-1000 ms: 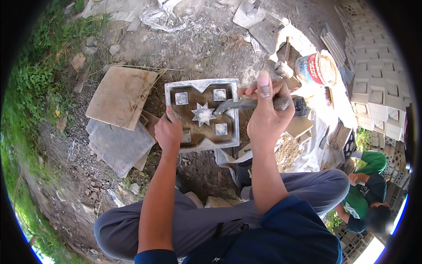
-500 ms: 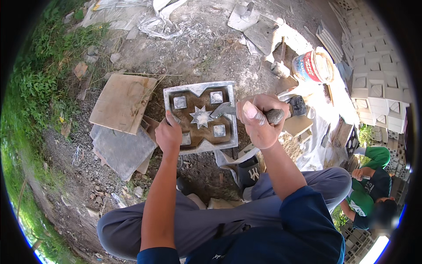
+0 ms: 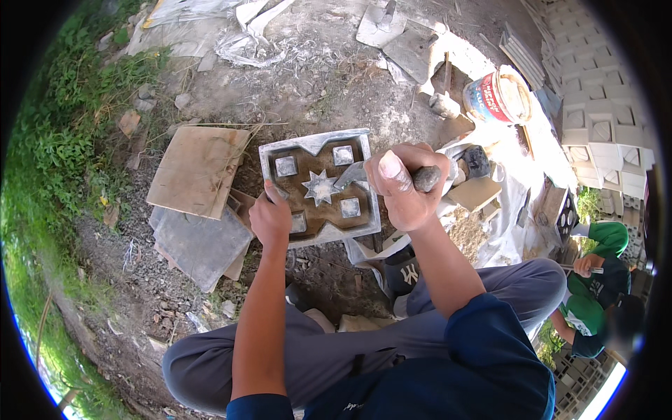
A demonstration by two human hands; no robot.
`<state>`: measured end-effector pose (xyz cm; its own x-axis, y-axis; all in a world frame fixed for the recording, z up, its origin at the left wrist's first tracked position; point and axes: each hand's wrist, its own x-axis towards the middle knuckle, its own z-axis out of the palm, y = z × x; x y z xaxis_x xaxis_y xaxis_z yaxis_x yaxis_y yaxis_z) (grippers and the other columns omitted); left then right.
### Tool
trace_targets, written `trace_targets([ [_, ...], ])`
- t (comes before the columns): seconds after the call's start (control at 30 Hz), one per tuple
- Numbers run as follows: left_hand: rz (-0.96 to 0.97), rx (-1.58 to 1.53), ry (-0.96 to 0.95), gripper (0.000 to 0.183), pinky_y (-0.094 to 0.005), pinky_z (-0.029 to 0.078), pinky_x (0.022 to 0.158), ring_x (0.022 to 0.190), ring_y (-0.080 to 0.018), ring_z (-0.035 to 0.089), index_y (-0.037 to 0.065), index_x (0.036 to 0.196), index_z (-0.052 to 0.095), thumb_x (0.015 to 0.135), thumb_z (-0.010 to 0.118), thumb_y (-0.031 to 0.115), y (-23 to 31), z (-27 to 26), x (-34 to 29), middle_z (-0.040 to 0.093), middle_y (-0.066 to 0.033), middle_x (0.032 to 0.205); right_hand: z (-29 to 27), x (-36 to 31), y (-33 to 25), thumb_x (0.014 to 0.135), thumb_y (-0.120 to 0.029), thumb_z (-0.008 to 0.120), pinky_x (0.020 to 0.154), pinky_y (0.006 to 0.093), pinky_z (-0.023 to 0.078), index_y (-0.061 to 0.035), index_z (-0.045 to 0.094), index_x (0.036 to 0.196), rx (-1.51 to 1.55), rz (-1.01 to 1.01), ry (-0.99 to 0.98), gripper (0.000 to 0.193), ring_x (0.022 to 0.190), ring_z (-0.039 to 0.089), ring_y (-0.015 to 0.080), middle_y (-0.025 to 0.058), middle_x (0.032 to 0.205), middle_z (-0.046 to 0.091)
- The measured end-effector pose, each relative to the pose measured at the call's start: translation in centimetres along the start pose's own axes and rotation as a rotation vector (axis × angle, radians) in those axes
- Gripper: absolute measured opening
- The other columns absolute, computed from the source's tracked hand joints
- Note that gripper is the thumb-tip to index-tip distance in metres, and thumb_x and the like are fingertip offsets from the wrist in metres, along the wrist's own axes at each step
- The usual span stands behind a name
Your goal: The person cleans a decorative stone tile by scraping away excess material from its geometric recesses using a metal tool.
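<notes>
A grey rectangular block mould (image 3: 321, 239) lies in front of me, with a star-shaped piece (image 3: 321, 188) at its middle and several square studs around it. Brown, sandy material lines the hollows between them. My left hand (image 3: 271, 217) is closed around the mould's left side, thumb on top. In my right hand (image 3: 411, 183), closed in a fist, is a trowel by its rounded handle (image 3: 426, 179). The trowel's grey blade (image 3: 353, 174) points left into the mould, its tip close to the star; whether it touches cannot be made out. My fist hides part of the mould's right edge.
Left of the mould lie stacked boards (image 3: 197, 170) and grey slabs (image 3: 199, 245). A paint bucket (image 3: 493, 98) and a mallet-like tool (image 3: 444, 103) stand at the upper right. Pale blocks (image 3: 605, 133) are stacked at far right, where another person (image 3: 595, 287) sits low. Green plants (image 3: 63, 140) edge the left.
My right hand has shifted slightly left with the trowel, its tip still beside the star. My left hand keeps its hold on the mould. The whole view has moved a little.
</notes>
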<state>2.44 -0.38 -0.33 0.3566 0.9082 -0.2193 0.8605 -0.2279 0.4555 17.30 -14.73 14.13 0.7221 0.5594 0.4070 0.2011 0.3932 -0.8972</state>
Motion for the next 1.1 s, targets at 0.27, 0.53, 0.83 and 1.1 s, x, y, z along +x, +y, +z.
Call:
trace_targets([
  [0.27,0.024,0.000,-0.005,0.062,-0.0564,0.051,0.076,0.084,-0.0478,0.065,0.001,0.088,0.074,0.103,0.034,0.046,0.1,0.3,0.4,0.069,-0.0263,0.084,-0.6,-0.6,0.7,0.098,-0.002,0.053,0.044,0.0291,0.024,0.0010,0.040,0.064,-0.037,-0.028,0.048,0.037,0.045,0.030,0.0098,0.0006,0.052,0.036],
  [0.53,-0.001,0.017,-0.008,0.063,-0.0561,0.051,0.077,0.085,-0.0481,0.065,0.001,0.088,0.074,0.103,0.034,0.047,0.2,0.2,0.2,0.069,-0.0272,0.083,-0.6,-0.7,-0.1,0.099,-0.008,0.056,0.044,0.0293,0.022,0.0004,0.040,0.058,-0.087,0.003,0.019,0.045,0.046,0.030,0.0092,-0.0006,0.052,0.037],
  [0.83,-0.011,0.022,-0.037,0.066,-0.0562,0.052,0.078,0.086,-0.0484,0.065,0.000,0.090,0.074,0.103,0.032,0.049,0.0,0.1,0.1,0.069,-0.0275,0.086,-0.4,2.1,-2.2,0.102,-0.010,0.053,0.045,0.0294,0.022,0.0001,0.044,0.062,-0.036,0.172,0.111,0.042,0.047,0.026,0.0081,-0.0006,0.051,0.036],
  [1.1,-0.062,0.010,-0.087,0.071,-0.0565,0.048,0.085,0.094,-0.0485,0.063,-0.002,0.096,0.073,0.102,0.029,0.054,0.5,-0.7,-0.1,0.068,-0.0291,0.095,0.1,0.6,-1.8,0.101,-0.014,0.056,0.044,0.0274,0.023,-0.0003,0.046,0.059,-0.157,0.168,0.093,0.045,0.047,0.032,0.0070,0.0000,0.052,0.042],
])
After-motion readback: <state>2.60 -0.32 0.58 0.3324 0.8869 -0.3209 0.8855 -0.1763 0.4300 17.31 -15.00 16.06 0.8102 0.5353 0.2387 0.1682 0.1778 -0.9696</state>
